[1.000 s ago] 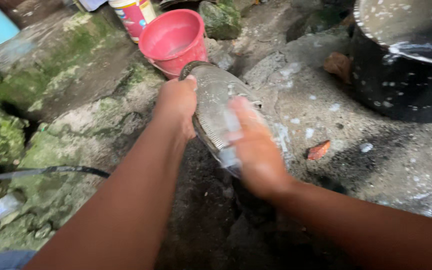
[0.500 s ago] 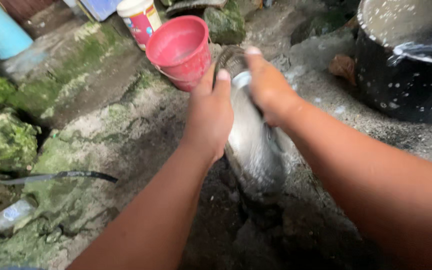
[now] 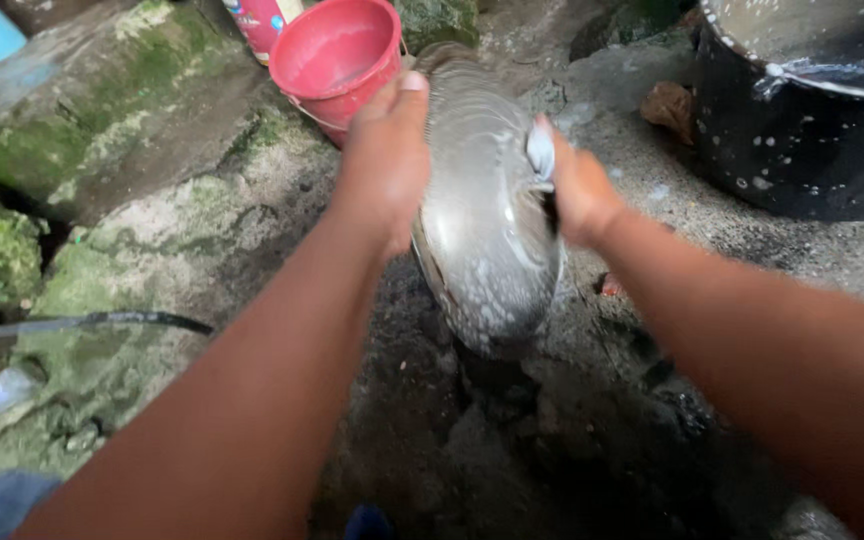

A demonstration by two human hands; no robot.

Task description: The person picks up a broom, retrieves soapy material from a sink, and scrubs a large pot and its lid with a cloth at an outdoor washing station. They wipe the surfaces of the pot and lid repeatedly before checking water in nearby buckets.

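Mossy rock and wet, soot-dark ground point(image 3: 202, 240) lay under a soapy metal lid point(image 3: 487, 215) held on edge between both hands. The left hand point(image 3: 384, 160) clasped its rim at nine o'clock, fingers curled over the edge; the right hand point(image 3: 577, 190) pressed its face at three o'clock, closed around a pale scrub piece. A red bucket point(image 3: 337, 55) stood at eleven o'clock of the lid, a black pot point(image 3: 802, 130) at two.

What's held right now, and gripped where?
A soapy metal pot lid: left hand grips its left rim; right hand is at its right edge.
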